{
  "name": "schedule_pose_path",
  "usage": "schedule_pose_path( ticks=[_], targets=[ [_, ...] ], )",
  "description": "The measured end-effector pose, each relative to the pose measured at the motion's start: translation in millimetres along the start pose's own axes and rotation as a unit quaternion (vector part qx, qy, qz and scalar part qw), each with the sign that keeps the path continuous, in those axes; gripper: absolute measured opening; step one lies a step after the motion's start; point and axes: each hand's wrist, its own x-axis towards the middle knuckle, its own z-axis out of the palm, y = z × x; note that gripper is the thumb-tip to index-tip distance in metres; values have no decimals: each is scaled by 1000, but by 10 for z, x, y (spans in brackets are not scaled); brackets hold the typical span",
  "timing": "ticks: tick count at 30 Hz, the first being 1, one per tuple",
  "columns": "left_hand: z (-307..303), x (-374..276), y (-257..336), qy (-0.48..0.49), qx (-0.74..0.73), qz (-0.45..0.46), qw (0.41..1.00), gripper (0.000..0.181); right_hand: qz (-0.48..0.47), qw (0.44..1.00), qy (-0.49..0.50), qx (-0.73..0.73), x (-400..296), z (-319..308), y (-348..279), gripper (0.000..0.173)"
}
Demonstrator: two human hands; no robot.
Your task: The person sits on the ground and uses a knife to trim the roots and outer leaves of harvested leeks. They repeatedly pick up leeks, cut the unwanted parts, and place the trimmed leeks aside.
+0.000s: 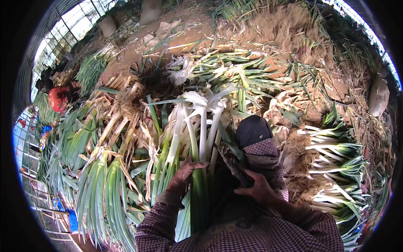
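Observation:
My left hand [185, 174] grips a large green onion [197, 178] just below its white shank, the dark green leaves running down towards my lap. Beside it several peeled white onion shanks [180, 132] stand together, loose pale skins hanging from their upper ends. In my right hand [261, 189] is a dark, narrow tool [234, 171], perhaps a knife, its thin end pointing at the onions. Shadow hides most of its shape. My dark shoe [253, 130] shows just beyond the right hand.
Unpeeled green onions [91, 189] with dry skins and roots lie heaped on the left. Bundled white-shanked onions [333, 170] line the right, roots inward. Stripped leaves and skins [233, 69] cover the soil ahead. A sack [107, 26] stands far back. A red object [59, 99] is at far left.

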Motion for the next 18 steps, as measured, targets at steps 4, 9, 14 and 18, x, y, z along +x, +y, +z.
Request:
schedule_pose_path(
  ticks=[4,9,14,18],
  targets=[
    [-108,117,-128,15,-47,-15,999,60,22,998,20,56,-55,14,-26,83],
    [-155,129,-176,35,-67,-35,996,52,163,964,65,202,120,-77,-377,69],
    [-173,174,-274,51,-50,-26,997,43,-8,968,165,191,371,64,-279,64],
    [-250,92,-300,52,-75,0,996,50,-3,961,142,236,318,117,-323,67]
  ],
)
